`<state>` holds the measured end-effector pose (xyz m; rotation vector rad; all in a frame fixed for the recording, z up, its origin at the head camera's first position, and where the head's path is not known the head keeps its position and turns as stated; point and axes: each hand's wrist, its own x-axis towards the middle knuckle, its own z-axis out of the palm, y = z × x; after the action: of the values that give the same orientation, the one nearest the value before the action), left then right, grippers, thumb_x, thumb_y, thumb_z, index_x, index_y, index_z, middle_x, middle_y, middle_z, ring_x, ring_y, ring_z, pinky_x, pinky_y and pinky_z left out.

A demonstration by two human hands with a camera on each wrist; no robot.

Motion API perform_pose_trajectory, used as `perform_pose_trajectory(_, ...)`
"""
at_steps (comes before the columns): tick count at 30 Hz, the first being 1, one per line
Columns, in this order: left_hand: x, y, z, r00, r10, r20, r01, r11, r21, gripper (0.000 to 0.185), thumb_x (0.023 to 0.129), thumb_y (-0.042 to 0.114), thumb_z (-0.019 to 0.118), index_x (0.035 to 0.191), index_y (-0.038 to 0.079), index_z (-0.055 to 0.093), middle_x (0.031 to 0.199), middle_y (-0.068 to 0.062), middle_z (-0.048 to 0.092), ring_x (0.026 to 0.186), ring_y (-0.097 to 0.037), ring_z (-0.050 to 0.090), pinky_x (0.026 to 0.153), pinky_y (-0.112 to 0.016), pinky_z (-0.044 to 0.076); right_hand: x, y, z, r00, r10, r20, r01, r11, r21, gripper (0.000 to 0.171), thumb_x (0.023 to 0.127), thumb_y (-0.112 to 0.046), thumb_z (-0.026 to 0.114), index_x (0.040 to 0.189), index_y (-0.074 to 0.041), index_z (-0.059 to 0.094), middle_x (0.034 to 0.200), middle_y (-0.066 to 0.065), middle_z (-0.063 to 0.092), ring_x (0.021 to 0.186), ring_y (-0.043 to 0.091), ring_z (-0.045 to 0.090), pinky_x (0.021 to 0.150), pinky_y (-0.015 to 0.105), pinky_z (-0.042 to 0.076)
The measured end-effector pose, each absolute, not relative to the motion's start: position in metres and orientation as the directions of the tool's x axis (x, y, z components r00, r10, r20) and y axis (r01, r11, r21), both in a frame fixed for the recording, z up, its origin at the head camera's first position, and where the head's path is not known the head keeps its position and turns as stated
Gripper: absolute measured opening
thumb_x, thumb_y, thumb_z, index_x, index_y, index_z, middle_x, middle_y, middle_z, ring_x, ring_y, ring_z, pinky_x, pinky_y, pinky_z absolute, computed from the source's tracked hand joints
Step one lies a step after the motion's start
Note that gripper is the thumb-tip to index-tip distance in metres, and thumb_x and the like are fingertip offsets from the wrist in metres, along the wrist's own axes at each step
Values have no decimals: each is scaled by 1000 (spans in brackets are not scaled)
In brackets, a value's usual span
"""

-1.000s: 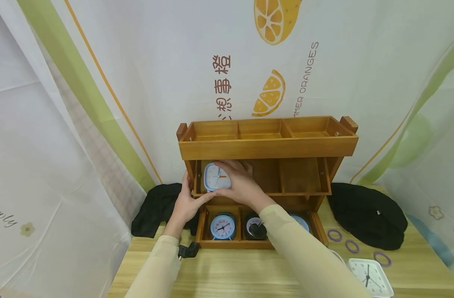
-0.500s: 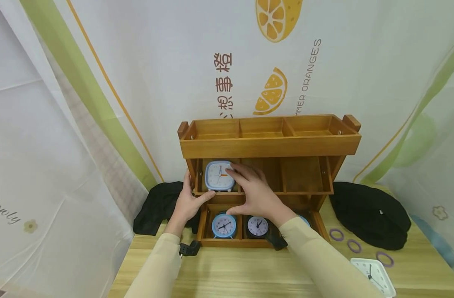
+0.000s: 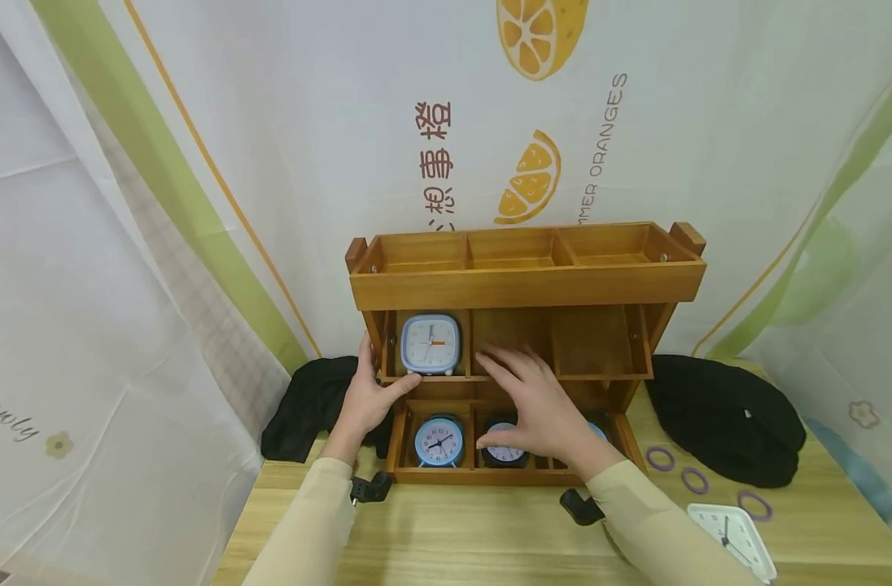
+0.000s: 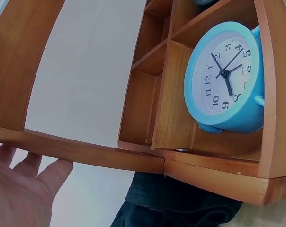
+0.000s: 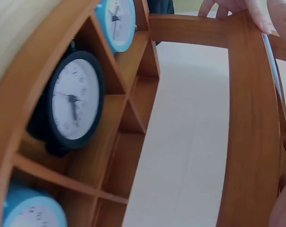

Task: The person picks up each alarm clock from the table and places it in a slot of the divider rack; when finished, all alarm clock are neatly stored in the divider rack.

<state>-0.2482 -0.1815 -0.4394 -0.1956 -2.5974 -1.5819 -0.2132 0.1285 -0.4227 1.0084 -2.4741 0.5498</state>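
In the head view, a three-tier wooden box (image 3: pixel 526 286) stands opened out. My left hand (image 3: pixel 365 403) grips the left corner of its middle tier, thumb on the front edge, fingers at the outer side. A pale blue, rounded-square alarm clock (image 3: pixel 430 344) stands upright in that tier's left compartment. My right hand (image 3: pixel 537 403) hovers before the middle compartments, fingers spread, holding nothing. Below, the bottom tier holds a round blue alarm clock (image 4: pixel 257 106), a round black alarm clock (image 5: pixel 76 139) and another blue clock (image 5: pixel 34 203), partly hidden by my right hand in the head view.
On the table's right lie a white square clock (image 3: pixel 728 537), purple rings (image 3: pixel 649 452) and a black cloth item (image 3: pixel 724 423). More black cloth (image 3: pixel 299 415) lies left of the box. A printed white curtain (image 3: pixel 307 122) hangs behind.
My right hand has let go of the pale blue alarm clock and drawn away to the right and down. The clock stays in the left compartment. My left hand keeps its place.
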Motion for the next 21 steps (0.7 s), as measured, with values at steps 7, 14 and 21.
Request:
perform_pose_trajectory(7,-250,-182,-438,-986,68,151,166,453,876,119,92,44,79,168,25,-11,174,-16,5,158,-42,17,122,-61,24,-193,149,-433,-713,-506,486,-664,711,-233,123,66,-64,93,164,-15,37,166,11,36,149,40,37,121,64,25)
perform_pose_trajectory(14,-250,-182,-438,-987,68,148,163,447,879,120,92,44,79,168,26,-12,174,-15,3,158,-41,16,123,-60,24,-174,169,-452,-739,-466,487,-604,778,-172,125,61,-67,93,162,-12,41,169,15,27,155,43,24,119,73,18)
perform_pose_trajectory(21,-249,-182,-439,-987,67,145,160,452,878,119,92,44,79,168,26,-11,174,-17,5,158,-42,17,122,-61,24,-144,195,-478,-781,-417,465,-555,804,-213,127,62,-62,95,165,-19,35,173,14,17,157,43,13,124,67,1)
